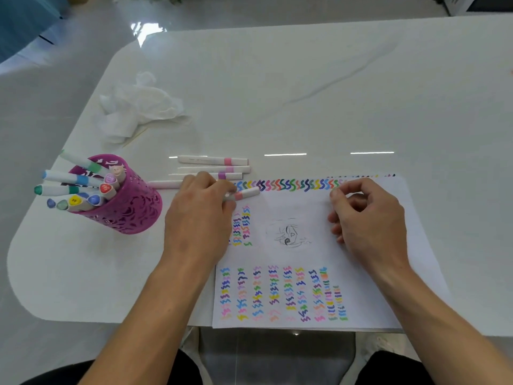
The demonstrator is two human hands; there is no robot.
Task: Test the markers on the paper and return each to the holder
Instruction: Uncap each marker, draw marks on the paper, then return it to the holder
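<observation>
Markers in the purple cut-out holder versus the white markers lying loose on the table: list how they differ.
The stored markers in the purple cut-out holder lean, fanned leftward; the loose white markers lie flat, parallel. The holder's show green, blue, red and yellow ends; the loose ones carry pink or purple bands. Both have white barrels.

My feed is bright and even, lit from overhead. Three short white streaks of glare cross the glossy table (333, 87) at mid-depth, and a bigger glint sits near its far left corner. Shadows are faint and soft. The wide lens bows the table's edges, and squiggles on the paper (374, 273) look slightly smeared.
</observation>
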